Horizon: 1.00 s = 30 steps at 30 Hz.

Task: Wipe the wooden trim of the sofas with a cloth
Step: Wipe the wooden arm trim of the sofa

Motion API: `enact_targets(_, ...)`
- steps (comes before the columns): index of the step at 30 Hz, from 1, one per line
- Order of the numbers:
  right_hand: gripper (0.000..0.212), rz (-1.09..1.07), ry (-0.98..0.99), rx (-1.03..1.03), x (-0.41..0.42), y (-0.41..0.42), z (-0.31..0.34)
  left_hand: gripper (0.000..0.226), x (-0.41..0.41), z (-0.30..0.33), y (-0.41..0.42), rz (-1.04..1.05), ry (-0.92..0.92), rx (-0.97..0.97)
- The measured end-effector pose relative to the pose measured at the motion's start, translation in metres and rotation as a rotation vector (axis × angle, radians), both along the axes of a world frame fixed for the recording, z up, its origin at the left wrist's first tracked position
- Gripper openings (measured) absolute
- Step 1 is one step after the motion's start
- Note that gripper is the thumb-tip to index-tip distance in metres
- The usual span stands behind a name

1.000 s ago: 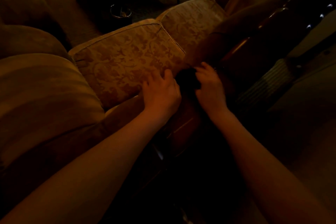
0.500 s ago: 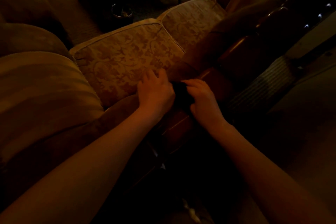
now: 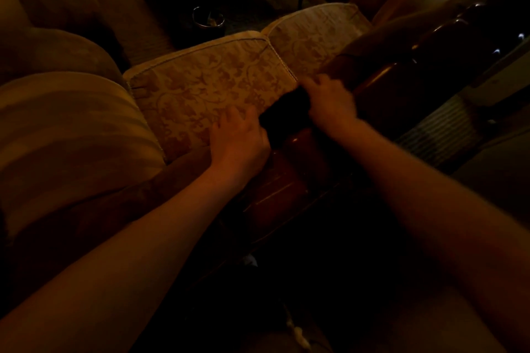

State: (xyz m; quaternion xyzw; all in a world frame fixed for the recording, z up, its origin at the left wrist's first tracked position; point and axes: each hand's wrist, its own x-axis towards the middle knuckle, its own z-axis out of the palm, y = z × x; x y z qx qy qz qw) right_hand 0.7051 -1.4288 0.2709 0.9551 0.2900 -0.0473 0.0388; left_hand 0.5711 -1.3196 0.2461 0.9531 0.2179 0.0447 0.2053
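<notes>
Dark cloth (image 3: 285,116), bunched, draped over glossy reddish wooden trim (image 3: 289,180) betw. both hands, left hand (image 3: 239,137) pinching near end, right hand (image 3: 329,100) gripping far end w/ curled fingers; floral seat cushion (image 3: 206,94) alongside, dim room.

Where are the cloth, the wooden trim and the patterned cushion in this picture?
cloth (image 3: 282,114): head view, on its dark middle between the two hands.
wooden trim (image 3: 289,180): head view, on the glossy top face near the person.
patterned cushion (image 3: 206,89): head view, on the middle of its flowered top.
</notes>
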Motion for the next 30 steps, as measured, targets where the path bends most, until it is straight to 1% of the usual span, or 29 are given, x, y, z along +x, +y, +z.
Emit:
enact_targets(2, 0.037, -0.041, 0.07, -0.238, 0.024, -0.003, 0.017, 0.031, -0.001, 0.0, 0.001, -0.013, 0.04, 0.034)
enact_targets(3, 0.035, -0.05, 0.118, -0.317, 0.025, 0.001, 0.019, 0.029, -0.001, 0.001, 0.001, -0.022, 0.073, 0.04)
enact_targets(5, 0.042, -0.014, 0.184, -0.375, 0.007, 0.02, 0.007, 0.026, 0.0, 0.004, 0.001, -0.04, 0.147, 0.026)
enact_targets(7, 0.041, 0.127, 0.227, -0.347, -0.024, 0.043, -0.013, 0.027, 0.0, 0.004, 0.001, -0.051, 0.181, 0.027)
enact_targets(9, 0.037, 0.235, 0.335, -0.268, -0.044, 0.055, -0.022, 0.028, 0.0, 0.004, 0.002, -0.045, 0.169, 0.029)
enact_targets(11, 0.039, 0.215, 0.384, -0.201, -0.034, 0.047, -0.014, 0.027, -0.003, 0.006, 0.001, -0.052, 0.149, 0.021)
enact_targets(12, 0.04, 0.189, 0.35, -0.192, -0.023, 0.038, -0.009, 0.027, -0.004, 0.007, 0.001, -0.055, 0.143, 0.012)
enact_targets(14, 0.038, 0.128, 0.174, -0.185, 0.0, 0.011, -0.002, 0.029, -0.005, 0.009, 0.001, -0.054, 0.134, -0.013)
enact_targets(15, 0.037, 0.113, 0.076, -0.133, 0.003, -0.004, 0.0, 0.03, -0.004, 0.01, 0.001, -0.06, 0.127, -0.017)
enact_targets(16, 0.037, 0.131, -0.006, -0.022, -0.002, -0.016, -0.003, 0.032, -0.003, 0.01, 0.001, -0.071, 0.123, -0.014)
enact_targets(17, 0.039, 0.163, -0.069, 0.131, -0.016, -0.024, -0.009, 0.034, -0.002, 0.009, 0.001, -0.084, 0.121, -0.006)
enact_targets(18, 0.041, 0.184, -0.113, 0.291, -0.037, -0.027, -0.018, 0.034, -0.002, 0.008, 0.001, -0.099, 0.119, 0.006)
enact_targets(20, 0.039, 0.157, -0.194, 0.578, -0.087, -0.029, -0.038, 0.028, -0.002, 0.005, 0.001, -0.146, 0.077, 0.027)
enact_targets(22, 0.034, 0.051, -0.211, 0.75, -0.122, -0.032, -0.054, 0.019, -0.004, 0.002, 0.0, -0.226, -0.027, 0.031)
enact_targets(23, 0.031, 0.007, -0.201, 0.804, -0.127, -0.036, -0.059, 0.02, -0.004, 0.002, 0.0, -0.287, -0.088, 0.019)
enact_targets(24, 0.029, -0.009, -0.206, 0.817, -0.125, -0.045, -0.062, 0.024, -0.004, 0.002, -0.002, -0.359, -0.138, 0.008)
enact_targets(26, 0.023, 0.024, -0.295, 0.741, -0.109, -0.065, -0.066, 0.037, -0.005, 0.002, -0.004, -0.465, -0.193, 0.015)
enact_targets(27, 0.023, 0.003, -0.35, 0.707, -0.098, -0.072, -0.066, 0.042, -0.005, 0.003, -0.004, -0.487, -0.206, 0.024)
enact_targets(28, 0.023, -0.08, -0.379, 0.728, -0.088, -0.076, -0.064, 0.044, -0.005, 0.004, -0.004, -0.495, -0.201, 0.029)
enact_targets(30, 0.027, -0.419, -0.374, 0.898, -0.083, -0.068, -0.06, 0.039, -0.005, 0.003, -0.003, -0.484, -0.158, 0.017)
